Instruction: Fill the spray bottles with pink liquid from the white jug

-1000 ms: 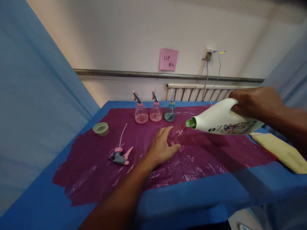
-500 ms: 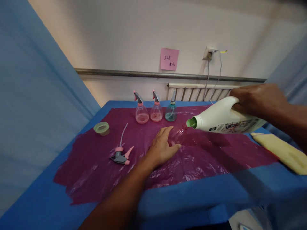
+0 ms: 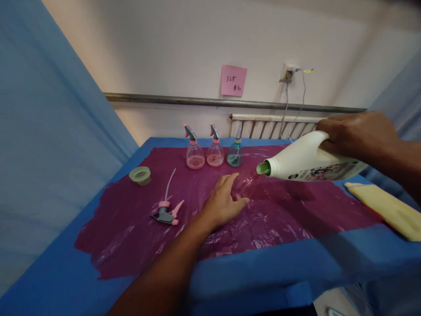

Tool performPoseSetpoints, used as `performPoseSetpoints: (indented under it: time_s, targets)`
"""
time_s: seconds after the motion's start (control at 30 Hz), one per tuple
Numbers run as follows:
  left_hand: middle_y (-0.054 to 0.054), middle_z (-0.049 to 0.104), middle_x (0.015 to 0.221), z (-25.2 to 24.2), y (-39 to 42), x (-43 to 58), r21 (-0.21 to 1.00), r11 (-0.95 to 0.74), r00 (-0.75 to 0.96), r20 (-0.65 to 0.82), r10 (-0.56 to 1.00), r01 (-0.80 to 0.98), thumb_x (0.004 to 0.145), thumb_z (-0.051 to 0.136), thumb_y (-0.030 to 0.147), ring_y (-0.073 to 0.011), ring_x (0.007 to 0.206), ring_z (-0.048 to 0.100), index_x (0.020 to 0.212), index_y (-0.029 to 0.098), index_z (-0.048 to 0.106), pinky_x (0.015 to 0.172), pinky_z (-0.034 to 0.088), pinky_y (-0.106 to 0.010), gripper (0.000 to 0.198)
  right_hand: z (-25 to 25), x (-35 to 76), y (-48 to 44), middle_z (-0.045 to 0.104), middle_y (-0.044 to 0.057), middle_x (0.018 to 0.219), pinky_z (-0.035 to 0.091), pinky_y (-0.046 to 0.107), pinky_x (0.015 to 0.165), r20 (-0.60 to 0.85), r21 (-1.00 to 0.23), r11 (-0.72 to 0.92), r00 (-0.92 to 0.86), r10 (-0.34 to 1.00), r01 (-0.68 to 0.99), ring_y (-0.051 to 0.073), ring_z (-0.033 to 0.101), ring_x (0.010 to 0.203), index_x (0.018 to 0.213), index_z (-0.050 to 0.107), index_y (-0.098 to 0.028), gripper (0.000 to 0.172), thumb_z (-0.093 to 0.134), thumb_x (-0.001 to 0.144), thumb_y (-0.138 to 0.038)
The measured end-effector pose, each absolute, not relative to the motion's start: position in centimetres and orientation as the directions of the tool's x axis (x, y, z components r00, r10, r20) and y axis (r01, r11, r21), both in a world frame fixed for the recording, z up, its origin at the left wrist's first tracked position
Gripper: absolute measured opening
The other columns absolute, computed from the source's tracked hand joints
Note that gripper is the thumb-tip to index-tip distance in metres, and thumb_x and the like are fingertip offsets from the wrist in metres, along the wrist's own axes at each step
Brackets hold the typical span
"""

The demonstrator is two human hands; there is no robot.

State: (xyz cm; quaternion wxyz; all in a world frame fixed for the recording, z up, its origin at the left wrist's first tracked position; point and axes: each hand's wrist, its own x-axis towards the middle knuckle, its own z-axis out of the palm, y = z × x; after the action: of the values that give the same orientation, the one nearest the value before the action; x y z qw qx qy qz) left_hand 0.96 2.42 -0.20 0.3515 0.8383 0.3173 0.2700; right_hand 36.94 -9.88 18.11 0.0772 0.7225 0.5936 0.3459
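Observation:
My left hand (image 3: 225, 202) is curled round the base of a clear bottle (image 3: 244, 184) that tilts toward the right, its neck beside the green spout of a large cream jug (image 3: 296, 160). My right hand (image 3: 357, 134) grips the jug's handle and holds it on its side above the sheet. Whether liquid is flowing is too small to tell. A pink and grey spray head (image 3: 166, 213) with a tube lies left of my left hand. Behind stand two spray bottles with pink liquid (image 3: 195, 161) (image 3: 215, 159) and one teal spray bottle (image 3: 234, 159).
A dark red plastic sheet (image 3: 125, 237) covers part of the blue table (image 3: 250, 272). At the left sits a small green-rimmed tub (image 3: 140, 174). A yellow cloth (image 3: 388, 208) lies at the right edge. Behind are a metal rail (image 3: 171, 100), a socket with cables and blue curtains.
The view has shifted very slightly. My hands, the clear bottle and the jug keep nearly the same positions relative to each other.

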Motion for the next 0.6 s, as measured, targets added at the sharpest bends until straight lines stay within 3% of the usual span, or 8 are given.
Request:
performPoseSetpoints:
  time_s: [0.6]
  targets:
    - [-0.015,0.060,0.169,0.06,2.23,0.99,0.759,-0.548,0.661,0.212,0.720,0.353,0.092,0.086,0.037,-0.0389,0.160,0.058,0.169,0.025,0.054,0.137,0.046,-0.060,0.084,18.72,36.72,-9.86,0.082,0.008,0.098,0.027,0.035,0.057,0.397,0.554,-0.260,0.024,0.918,0.791,0.026,0.071,0.078,0.095,0.066,-0.028,0.022,0.053,0.091,-0.045]
